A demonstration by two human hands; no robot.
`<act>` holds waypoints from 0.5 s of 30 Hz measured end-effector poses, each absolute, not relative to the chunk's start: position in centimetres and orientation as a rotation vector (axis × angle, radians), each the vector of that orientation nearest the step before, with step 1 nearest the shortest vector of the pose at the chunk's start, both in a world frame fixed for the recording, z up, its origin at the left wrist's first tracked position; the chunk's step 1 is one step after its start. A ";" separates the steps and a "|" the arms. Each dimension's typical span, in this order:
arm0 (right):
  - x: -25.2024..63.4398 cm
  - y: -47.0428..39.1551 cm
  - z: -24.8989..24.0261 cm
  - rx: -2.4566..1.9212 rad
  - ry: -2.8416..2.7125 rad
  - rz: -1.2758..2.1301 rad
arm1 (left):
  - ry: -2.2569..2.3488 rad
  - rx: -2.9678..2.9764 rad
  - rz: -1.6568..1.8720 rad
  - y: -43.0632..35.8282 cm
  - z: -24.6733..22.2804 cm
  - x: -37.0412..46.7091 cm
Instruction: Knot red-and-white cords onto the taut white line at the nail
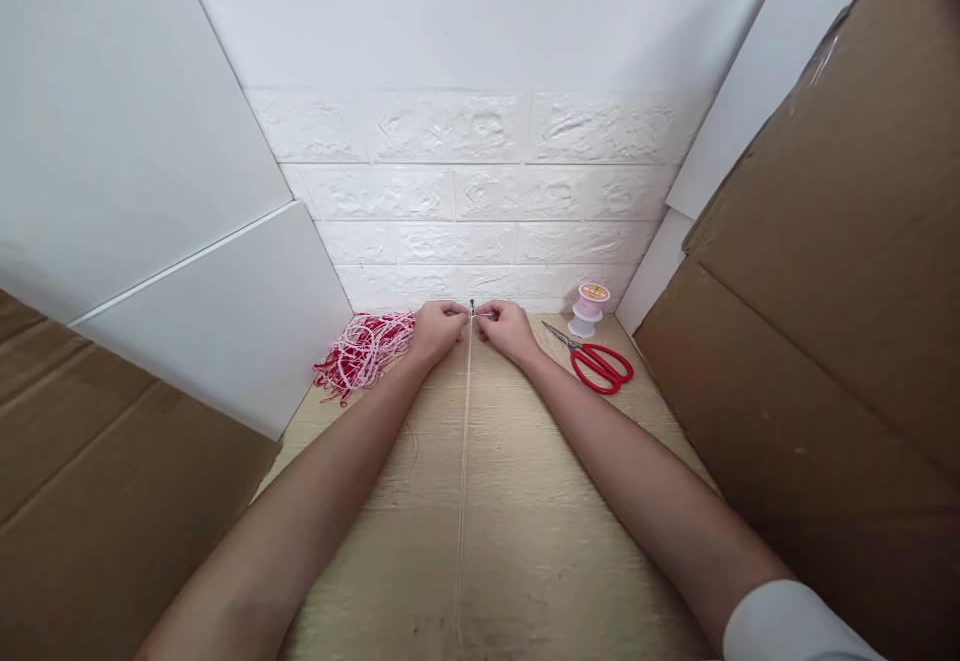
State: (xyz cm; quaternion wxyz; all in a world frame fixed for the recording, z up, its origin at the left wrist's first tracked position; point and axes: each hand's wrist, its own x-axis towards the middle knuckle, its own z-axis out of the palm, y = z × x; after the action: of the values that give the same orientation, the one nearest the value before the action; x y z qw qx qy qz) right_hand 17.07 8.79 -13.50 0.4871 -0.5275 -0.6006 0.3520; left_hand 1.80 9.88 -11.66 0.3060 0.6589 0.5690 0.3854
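Note:
A pale cord [466, 421] stretches along the board from a small dark peg [472, 304] at the back towards me, looking like strands side by side. My left hand [439, 327] is just left of the peg, thumb and forefinger pinched on the thin cord by it. On the other side, my right hand [507, 327] pinches a short length of white cord that shows between its fingers. Both hands are closed and nearly meet at the peg. The fingertips are small in view, so any knot there cannot be made out.
A heap of red and pink-white braided cords [364, 351] lies left of my left hand. Red-handled scissors [596, 361] and stacked thread spools [589, 309] are at the right. A white brick-pattern wall [487, 191] stands behind; cardboard [810, 341] flanks the wooden board [540, 521].

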 end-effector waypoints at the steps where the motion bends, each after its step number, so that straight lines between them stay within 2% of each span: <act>1: 17.0 8.7 -13.4 -1.292 -1.482 0.822 | 1.511 1.739 1.016 9.7 -11.5 1.9; 15: 17.0 8.2 -12.6 -1.458 -1.515 0.537 | 1.775 1.911 0.994 9.3 -11.0 2.4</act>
State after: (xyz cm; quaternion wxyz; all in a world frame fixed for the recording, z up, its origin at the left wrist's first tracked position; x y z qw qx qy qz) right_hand 17.02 8.24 -12.64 0.4669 -0.5940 -0.6174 0.2189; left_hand 2.35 9.25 -10.96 0.1742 0.6743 0.6261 0.3507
